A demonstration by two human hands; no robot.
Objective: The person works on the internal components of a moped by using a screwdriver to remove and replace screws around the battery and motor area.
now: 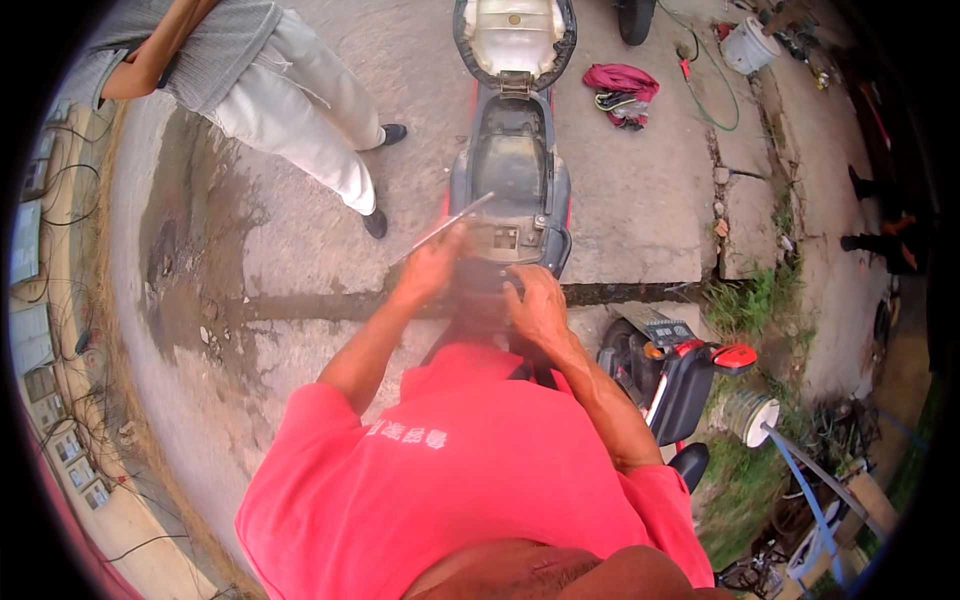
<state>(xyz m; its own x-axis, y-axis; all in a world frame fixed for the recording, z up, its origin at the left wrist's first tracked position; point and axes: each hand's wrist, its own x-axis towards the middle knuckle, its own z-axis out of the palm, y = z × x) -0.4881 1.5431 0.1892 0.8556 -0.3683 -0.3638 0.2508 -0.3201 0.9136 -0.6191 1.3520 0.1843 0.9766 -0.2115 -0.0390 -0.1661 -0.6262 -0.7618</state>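
Observation:
My left hand (pixel 434 262) is blurred, closed round a thin metal rod (pixel 470 208) that slants up to the right. My right hand (pixel 533 298) has curled fingers at a dark, blurred part (pixel 480 290) of the scooter just in front of me; what they grip is hard to make out. The scooter (pixel 561 205) points away from me, its padded seat (pixel 514 30) flipped up at the far end. The open under-seat compartment (pixel 510 155) lies between the seat and my hands, with a small rectangular recess (pixel 500 238) at its near end.
A person (pixel 290 110) stands at left. A maroon cloth bundle (pixel 620 85), green hose (pixel 734 110) and white bucket (pixel 747 45) lie beyond at right. A second scooter (pixel 675 390) is beside my right arm. Cracked concrete (pixel 650 200) has a narrow gap across it; cables (pixel 70 190) line the left wall.

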